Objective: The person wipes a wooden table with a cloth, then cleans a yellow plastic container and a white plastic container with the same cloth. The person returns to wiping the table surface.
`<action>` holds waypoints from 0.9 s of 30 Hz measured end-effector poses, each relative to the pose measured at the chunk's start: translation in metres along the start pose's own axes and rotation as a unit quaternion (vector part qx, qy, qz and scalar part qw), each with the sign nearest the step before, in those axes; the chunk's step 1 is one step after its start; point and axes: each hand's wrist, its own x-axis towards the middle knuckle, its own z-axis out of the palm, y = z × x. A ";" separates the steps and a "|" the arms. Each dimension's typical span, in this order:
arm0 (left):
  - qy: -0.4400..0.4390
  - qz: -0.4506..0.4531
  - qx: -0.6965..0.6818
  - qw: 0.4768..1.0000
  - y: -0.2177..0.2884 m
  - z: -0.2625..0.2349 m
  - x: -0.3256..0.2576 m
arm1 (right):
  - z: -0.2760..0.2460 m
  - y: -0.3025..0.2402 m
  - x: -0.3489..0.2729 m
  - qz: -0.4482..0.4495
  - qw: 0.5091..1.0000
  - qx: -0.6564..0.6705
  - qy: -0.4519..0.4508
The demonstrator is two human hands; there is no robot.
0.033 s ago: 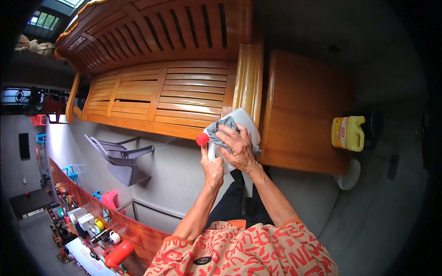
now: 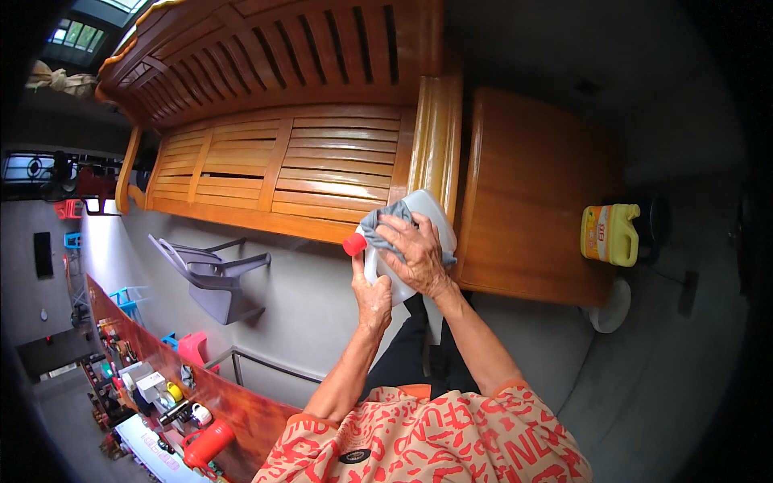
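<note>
A whitish translucent plastic jug (image 2: 432,211) with a red cap (image 2: 354,244) is tilted in front of me, its cap toward the left. My left hand (image 2: 374,299) is closed round the jug's handle, one finger stretched up by the cap. Over the upper side of the jug, my right hand (image 2: 417,256) presses a grey cloth (image 2: 377,229), its fingers bent on the fabric. Part of the cloth and the jug's near side are hidden behind this hand.
Beyond the jug stands a slatted wooden bench (image 2: 338,165). To its right, a wooden side table (image 2: 523,193) bears a yellow jug (image 2: 609,235). A grey plastic chair (image 2: 217,278) is at left. Nearer, a reddish table (image 2: 241,410) holds a red thermos (image 2: 209,444) and clutter.
</note>
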 end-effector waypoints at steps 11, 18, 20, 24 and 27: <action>0.102 0.113 0.268 0.951 -0.032 -0.016 0.009 | 0.013 0.098 0.039 0.156 0.984 -0.077 -0.047; 0.061 -0.066 0.098 0.991 0.020 0.013 0.015 | 0.003 0.096 0.045 0.164 0.983 -0.020 -0.079; 0.078 -0.068 0.102 0.989 0.029 0.020 0.018 | 0.002 0.087 0.044 0.132 0.988 0.051 -0.053; 0.103 0.104 0.257 0.955 0.024 0.024 0.013 | -0.020 0.044 0.052 0.025 0.988 0.150 -0.034; 0.067 0.123 0.274 0.952 0.019 0.019 0.007 | -0.035 0.024 0.044 -0.035 0.990 0.129 -0.042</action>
